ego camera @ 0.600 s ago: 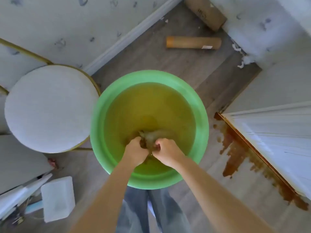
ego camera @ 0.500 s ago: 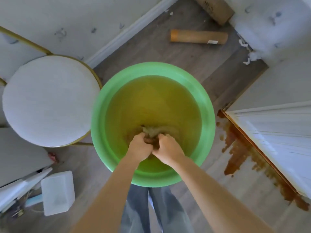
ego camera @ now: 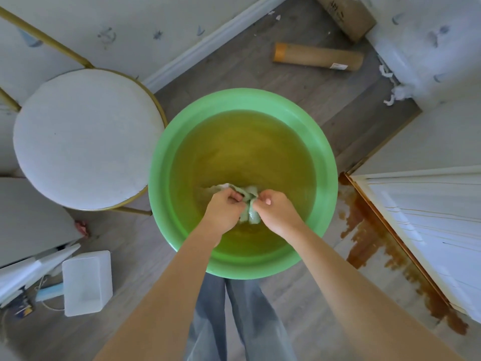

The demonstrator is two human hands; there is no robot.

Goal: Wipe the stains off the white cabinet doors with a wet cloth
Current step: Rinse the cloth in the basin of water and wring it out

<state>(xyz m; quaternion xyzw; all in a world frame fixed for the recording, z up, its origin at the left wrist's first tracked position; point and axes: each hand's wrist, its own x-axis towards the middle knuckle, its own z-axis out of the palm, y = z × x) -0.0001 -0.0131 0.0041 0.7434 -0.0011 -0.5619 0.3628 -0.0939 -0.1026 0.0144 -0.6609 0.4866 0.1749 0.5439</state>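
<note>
Head view looks straight down on a green basin [ego camera: 166, 157] set on a grey wood floor [ego camera: 260, 61] and filled with murky yellow-brown water [ego camera: 242, 152]. Both hands meet at the near side of the water. The left hand [ego camera: 221, 212] and the right hand [ego camera: 276, 212] each have fingers curled tight round a bunched pale cloth [ego camera: 248, 201], which sits between them at the water's surface; one fold hangs down between the two fists and another end trails off to the left, just under the water. The forearms run in from the bottom edge, and grey trousers [ego camera: 234, 321] show below the basin between them.

To the left, just beside the basin, stands a round white stool [ego camera: 83, 139] with a thin gold frame; its seat edge nearly touches the rim. Near the lower left corner lies a white tub [ego camera: 87, 282], with some tangled small items beside it that are too unclear to name. Beyond the basin a cardboard tube [ego camera: 317, 59] lies on the floor, and a cardboard box [ego camera: 343, 15] sits past it at the top edge, partly cut off. White scraps [ego camera: 393, 96] lie at the foot of the wall on the right.

On the right a white cabinet door [ego camera: 429, 222] stands close to the basin, well apart from the cloth. A brown stain [ego camera: 369, 243] runs along its edge and spreads in drips over the pale surface beside it.
</note>
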